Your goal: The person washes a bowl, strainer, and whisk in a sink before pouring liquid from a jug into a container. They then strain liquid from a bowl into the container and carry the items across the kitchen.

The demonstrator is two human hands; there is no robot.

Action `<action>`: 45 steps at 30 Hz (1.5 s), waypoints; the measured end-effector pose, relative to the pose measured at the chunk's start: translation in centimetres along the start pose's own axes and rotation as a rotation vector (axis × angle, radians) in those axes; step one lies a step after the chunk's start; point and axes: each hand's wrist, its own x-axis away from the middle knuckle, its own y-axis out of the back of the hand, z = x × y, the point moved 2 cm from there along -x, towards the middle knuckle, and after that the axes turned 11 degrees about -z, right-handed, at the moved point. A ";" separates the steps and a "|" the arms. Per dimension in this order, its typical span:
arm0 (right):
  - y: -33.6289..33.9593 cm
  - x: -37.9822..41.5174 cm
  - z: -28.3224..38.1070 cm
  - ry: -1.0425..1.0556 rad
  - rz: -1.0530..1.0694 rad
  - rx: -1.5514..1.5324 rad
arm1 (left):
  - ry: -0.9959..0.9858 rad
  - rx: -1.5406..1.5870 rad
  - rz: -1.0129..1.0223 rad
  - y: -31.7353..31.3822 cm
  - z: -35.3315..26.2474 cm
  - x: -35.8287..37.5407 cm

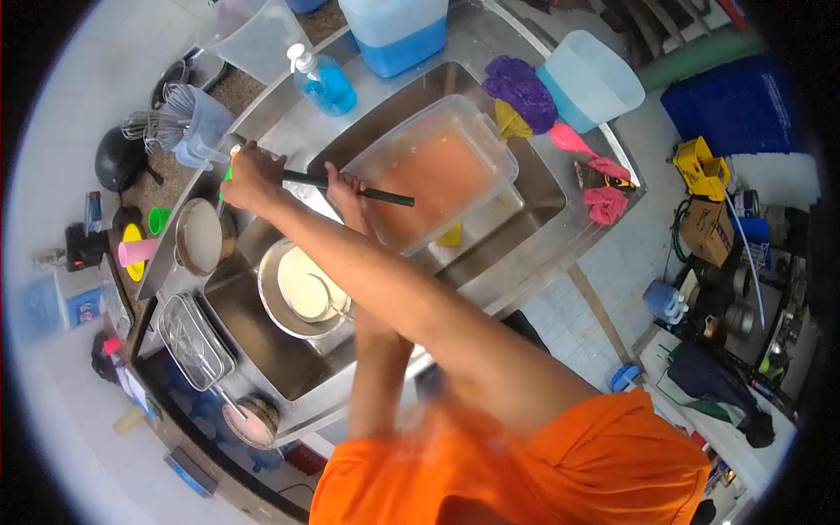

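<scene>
My left hand [346, 192] is closed around a dark, straight rod [389, 197], whose kind I cannot make out. One end of the rod reaches over the clear plastic tub [503, 162], which holds orange-tinted liquid; the other end is beside my right hand [254, 182]. My right arm crosses over my left. The right fingers are curled, with bits of green and white showing beside them; what they hold is mostly hidden. Below my forearms, a metal pot [271, 306] with pale, creamy contents and a smaller round vessel in it sits in the left sink basin [232, 297].
Along the back stand a soap pump bottle [325, 86], a blue-liquid container [398, 39] and a tub of whisks [206, 131]. Another pot [206, 236] and a wire basket [194, 341] lie left. A purple cloth [521, 92], a pale blue container [591, 83] and pink gloves [605, 203] lie right.
</scene>
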 end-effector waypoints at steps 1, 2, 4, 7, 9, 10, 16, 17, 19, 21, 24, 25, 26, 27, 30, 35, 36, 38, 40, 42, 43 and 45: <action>-0.3 -0.4 -0.3 0.014 0.064 0.018 | 0.019 0.000 0.031 0.3 0.0 1.1; 0.2 -0.7 -0.1 0.028 0.124 0.036 | 0.035 0.001 0.053 0.6 0.1 2.1; 1.5 -2.0 -0.1 0.099 0.284 0.039 | 0.043 -0.005 0.064 0.6 0.1 2.9; 2.1 -3.2 -0.5 0.215 0.507 0.092 | 0.063 -0.014 0.061 -0.3 -0.2 4.0; 2.5 -3.0 -1.4 0.255 0.586 0.126 | 0.079 -0.020 0.062 -0.7 -0.5 4.5; 3.8 -2.1 -2.7 0.313 0.446 -0.026 | 0.075 -0.025 0.046 -1.0 -0.7 4.1; 11.4 2.8 -25.9 -0.049 -0.424 -0.340 | -0.195 -0.289 -0.470 -6.8 1.1 -9.2; 10.7 3.3 -32.3 -0.394 -0.148 0.118 | -0.144 -0.246 -0.363 -7.0 2.0 -9.3; 7.2 4.8 -43.1 -0.140 0.134 0.203 | 0.483 0.373 0.289 -7.4 3.3 -8.5; 7.6 1.3 -47.6 -0.106 0.470 0.039 | 0.608 0.418 0.281 -7.9 4.1 -8.0; 5.1 -2.6 -55.3 -0.065 0.629 0.064 | 0.400 0.327 0.186 -7.6 3.9 -6.9; 4.0 -3.2 -58.5 -0.061 0.446 0.270 | 0.407 0.310 0.184 -7.4 4.6 -6.2; 3.9 -3.4 -60.6 -0.034 0.255 0.487 | 0.279 0.073 0.160 -7.3 4.9 -5.5; 4.3 -3.8 -60.6 -0.049 0.067 0.693 | 0.153 -0.159 0.140 -7.3 5.8 -4.8; 5.8 -2.9 -50.9 -0.005 0.335 0.375 | -0.111 -0.315 0.012 -7.0 4.4 -3.7; 20.4 -2.5 -36.2 0.032 -0.144 0.302 | -0.336 -0.578 -0.100 -5.8 1.5 -2.3; 22.0 -2.5 -36.3 0.188 -0.313 0.600 | -0.312 -0.582 -0.111 -5.7 1.2 -2.2; 21.9 -2.5 -39.2 0.197 -0.254 0.641 | -0.079 -0.558 -0.127 -5.5 1.5 -2.2; 21.6 -3.5 -40.8 0.211 -0.204 0.670 | -0.086 -0.594 -0.095 -5.4 1.8 -2.0; 22.0 -4.3 -41.8 -0.018 -0.104 0.569 | -0.099 -0.613 -0.014 -5.0 1.9 -1.7; 22.5 -4.4 -42.1 0.001 -0.093 0.570 | -0.087 -0.608 -0.032 -4.7 1.9 -1.6; 23.2 -5.0 -44.3 -0.152 0.076 0.687 | -0.125 -0.641 -0.002 -4.6 2.1 -1.2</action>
